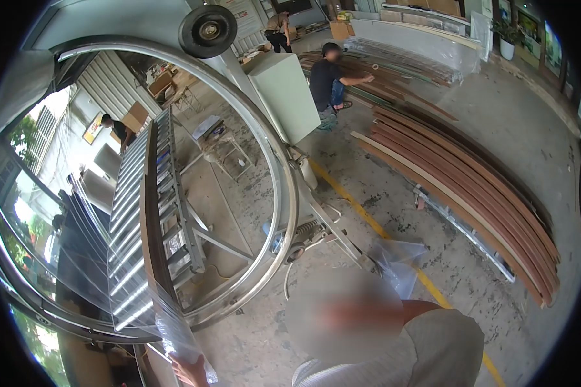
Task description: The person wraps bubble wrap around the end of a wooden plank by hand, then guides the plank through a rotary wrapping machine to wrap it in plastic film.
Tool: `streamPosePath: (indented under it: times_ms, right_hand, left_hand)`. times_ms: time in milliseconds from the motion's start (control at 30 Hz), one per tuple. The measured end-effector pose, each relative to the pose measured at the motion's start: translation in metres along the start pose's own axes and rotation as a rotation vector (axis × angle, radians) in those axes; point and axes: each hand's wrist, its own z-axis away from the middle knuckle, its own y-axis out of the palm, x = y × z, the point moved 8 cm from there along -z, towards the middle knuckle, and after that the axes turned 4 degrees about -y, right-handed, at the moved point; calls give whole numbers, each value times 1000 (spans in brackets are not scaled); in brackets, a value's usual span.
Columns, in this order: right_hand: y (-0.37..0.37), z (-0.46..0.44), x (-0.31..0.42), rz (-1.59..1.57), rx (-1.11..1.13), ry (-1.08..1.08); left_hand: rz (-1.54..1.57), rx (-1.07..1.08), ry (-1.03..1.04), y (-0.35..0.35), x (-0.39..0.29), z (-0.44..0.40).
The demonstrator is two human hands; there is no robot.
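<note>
At the bottom left, my left hand (190,373) has its fingers on clear plastic film (172,337), gathered around the near end of a long brown board (150,226). The board lies along a slatted metal rack, inside a large metal ring (292,193). A grey-clothed shoulder or sleeve (442,345) fills the bottom centre, with bare skin beside it. A blurred patch covers what is in front of it, so my right hand cannot be made out. More clear film (399,264) hangs just beyond the blur.
A ladder-like metal frame (186,242) stands beside the board. Brown boards (465,187) lie stacked on the floor at right. A co-worker (326,80) crouches by more boards; another person (277,31) bends at the back, and a third (117,131) is behind the rack.
</note>
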Motion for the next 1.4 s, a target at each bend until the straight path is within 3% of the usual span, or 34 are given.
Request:
streamPosePath:
  times_ms: [100,800,967,1067,1400]
  right_hand:
    - [5,-5,-5,2,3,-11]
    - [10,-10,-12,31,-46,-75]
    - [9,-9,-10,44,-47,-89]
    - [20,-18,-16,74,19,-85]
    - [17,-16,-20,-22,-6,-13]
  left_hand:
    - [0,118,0,-9,-8,8]
    - [-159,-125,111,31,11,-7]
    - [-14,17,-11,27,10,-14]
    - [-84,55,-36,14,2,-9]
    - [1,51,-60,2,-3,-3]
